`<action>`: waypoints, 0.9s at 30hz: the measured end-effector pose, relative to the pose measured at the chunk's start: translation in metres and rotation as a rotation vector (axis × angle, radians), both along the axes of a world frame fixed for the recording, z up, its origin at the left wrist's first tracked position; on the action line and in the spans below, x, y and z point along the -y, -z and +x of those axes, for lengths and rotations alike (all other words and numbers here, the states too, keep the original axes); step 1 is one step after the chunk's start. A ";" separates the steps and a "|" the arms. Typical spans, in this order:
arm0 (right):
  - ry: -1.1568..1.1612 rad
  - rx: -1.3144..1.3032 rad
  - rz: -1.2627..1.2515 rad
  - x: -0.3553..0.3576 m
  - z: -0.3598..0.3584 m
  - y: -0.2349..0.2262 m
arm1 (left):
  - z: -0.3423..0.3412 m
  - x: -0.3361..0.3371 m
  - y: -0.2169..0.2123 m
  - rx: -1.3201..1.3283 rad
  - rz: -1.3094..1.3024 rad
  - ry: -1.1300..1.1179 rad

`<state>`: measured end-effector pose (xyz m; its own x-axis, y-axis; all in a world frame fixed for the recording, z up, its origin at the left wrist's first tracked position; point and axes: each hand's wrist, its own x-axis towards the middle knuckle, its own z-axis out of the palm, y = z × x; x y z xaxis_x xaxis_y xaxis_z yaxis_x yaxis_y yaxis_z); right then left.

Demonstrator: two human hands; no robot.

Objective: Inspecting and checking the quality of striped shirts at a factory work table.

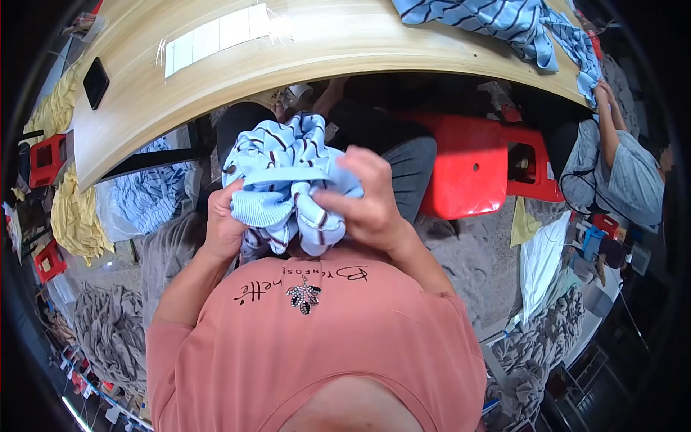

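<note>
A bunched light-blue garment (277,155) with dark stripes lies gathered over my lap, close to my chest. Its ribbed band (259,209) faces up beside my left hand (225,216), whose fingers are closed on the garment's left edge. On the garment's right side is my right hand (368,201), a little blurred, with its fingers bent against the cloth; the fingertips are partly smeared, so their hold is unclear. A narrow pale-blue strip (288,175) crosses the top of the bundle between both hands.
Ahead is a wooden table (324,50) with a black phone (96,83), taped white paper (216,39) and more striped cloth (497,25). A red stool (468,165) stands at right. Another person's hands (604,93) hold cloth there. Yellow (75,216) and grey fabric piles (111,331) lie left.
</note>
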<state>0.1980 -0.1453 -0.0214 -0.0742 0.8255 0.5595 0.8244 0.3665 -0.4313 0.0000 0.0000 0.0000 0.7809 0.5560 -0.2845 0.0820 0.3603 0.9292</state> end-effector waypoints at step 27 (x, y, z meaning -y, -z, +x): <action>1.071 -0.178 -0.418 0.020 0.069 0.083 | -0.004 -0.051 0.062 -0.337 0.727 -0.608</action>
